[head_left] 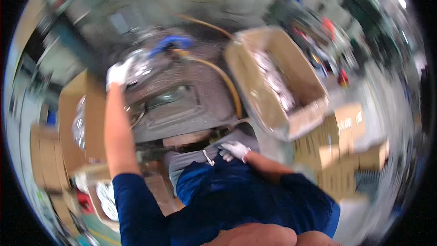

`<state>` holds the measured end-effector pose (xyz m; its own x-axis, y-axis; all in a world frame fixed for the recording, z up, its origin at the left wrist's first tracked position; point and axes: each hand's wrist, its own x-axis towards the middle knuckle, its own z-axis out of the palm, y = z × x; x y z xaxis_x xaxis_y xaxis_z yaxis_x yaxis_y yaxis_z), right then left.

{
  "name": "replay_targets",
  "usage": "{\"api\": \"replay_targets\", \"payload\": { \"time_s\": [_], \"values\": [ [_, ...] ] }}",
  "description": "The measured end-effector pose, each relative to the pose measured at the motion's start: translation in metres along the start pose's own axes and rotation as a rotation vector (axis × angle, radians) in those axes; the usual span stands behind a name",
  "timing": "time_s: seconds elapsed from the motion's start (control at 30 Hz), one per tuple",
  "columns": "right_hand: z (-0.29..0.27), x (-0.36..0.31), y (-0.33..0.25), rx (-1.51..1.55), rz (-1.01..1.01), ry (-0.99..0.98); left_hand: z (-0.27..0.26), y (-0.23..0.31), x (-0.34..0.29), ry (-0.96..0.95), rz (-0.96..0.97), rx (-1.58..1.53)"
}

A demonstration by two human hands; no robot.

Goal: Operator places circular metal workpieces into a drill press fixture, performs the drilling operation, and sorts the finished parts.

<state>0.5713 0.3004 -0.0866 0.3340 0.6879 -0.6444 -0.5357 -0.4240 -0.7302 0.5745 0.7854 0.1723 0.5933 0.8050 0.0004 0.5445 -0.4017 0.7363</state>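
My left hand (119,74), in a white glove, reaches out to the far left of the machine bed (209,105). Motion smears its fingers, and I cannot tell whether they grip anything. Right beside it lie shiny silvery pieces (140,67), too blurred to name. A blue tool like an air gun (172,43), with an orange hose (223,75) nearby, is just beyond them. My right hand (235,150), also gloved in white, rests low against my blue shirt and grey trousers, fingers apart and holding nothing visible.
At the right stands a cardboard box (309,91) lined with clear plastic, with long silvery pieces (273,79) inside. Another open carton (70,123) stands at the left, holding shiny pieces (79,125). Stacked cartons (327,139) are at the lower right.
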Motion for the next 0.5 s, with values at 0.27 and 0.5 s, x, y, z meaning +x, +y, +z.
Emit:
{"api": "replay_targets", "payload": {
  "time_s": [0.27, 0.5],
  "values": [
    [0.0, -0.005, 0.0, 0.117, 0.027, 0.033, -0.003, -0.005, 0.013, -0.002, 0.003, -0.065],
    [-0.003, -0.009, 0.0, 0.134, -0.016, -0.005, -0.007, -0.011, 0.008, 0.143, -0.038, -0.134]
  ]
}}
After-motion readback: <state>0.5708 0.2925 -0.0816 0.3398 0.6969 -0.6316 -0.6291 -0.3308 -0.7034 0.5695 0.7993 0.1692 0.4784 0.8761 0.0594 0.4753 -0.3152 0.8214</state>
